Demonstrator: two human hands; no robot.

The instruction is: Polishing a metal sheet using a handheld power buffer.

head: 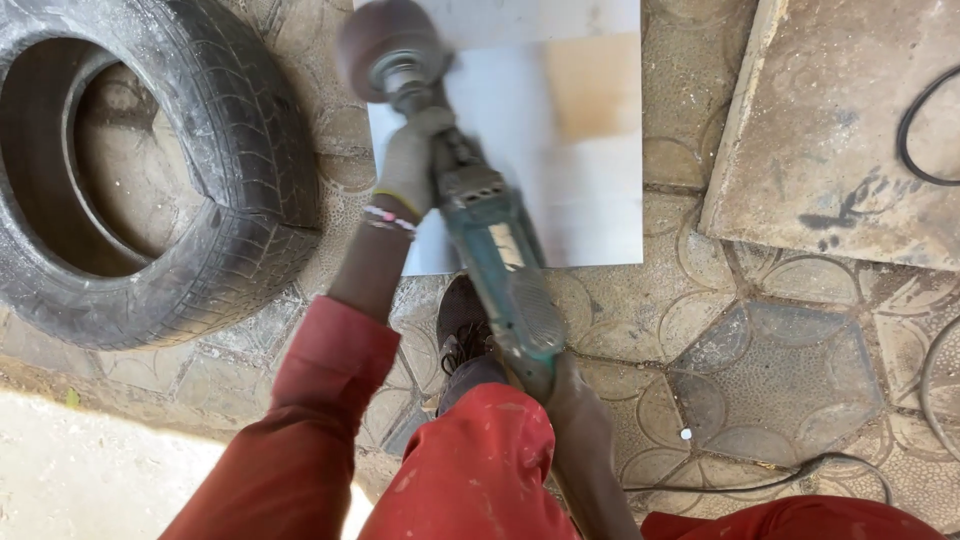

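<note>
Head view, only one I've got. My left hand [408, 165], gloved, grip closed around the front handle of the polishing tool [490, 240], a teal-bodied machine with a round drum head [385, 45] at the far end. My right hand [578, 410] is wrapped round the rear of the tool body, grip closed on it too, down near my knee. Drum sits at the top left corner of the metal sheet [590, 190], which lies flat on the patterned paved floor [780, 360]; my shoe [462, 330] rests at the sheet's near edge.

Progress, my read: most of the sheet looks dull and evenly brushed, but a tan patch [595, 85] near the top right looks untreated, so work seems partly done with that area left.

Containers: none really. The old tyre [150, 170] lying at left has only bare ground in its hole. Concrete slab [850, 130] at right, cable [760, 480] trailing across the floor.
</note>
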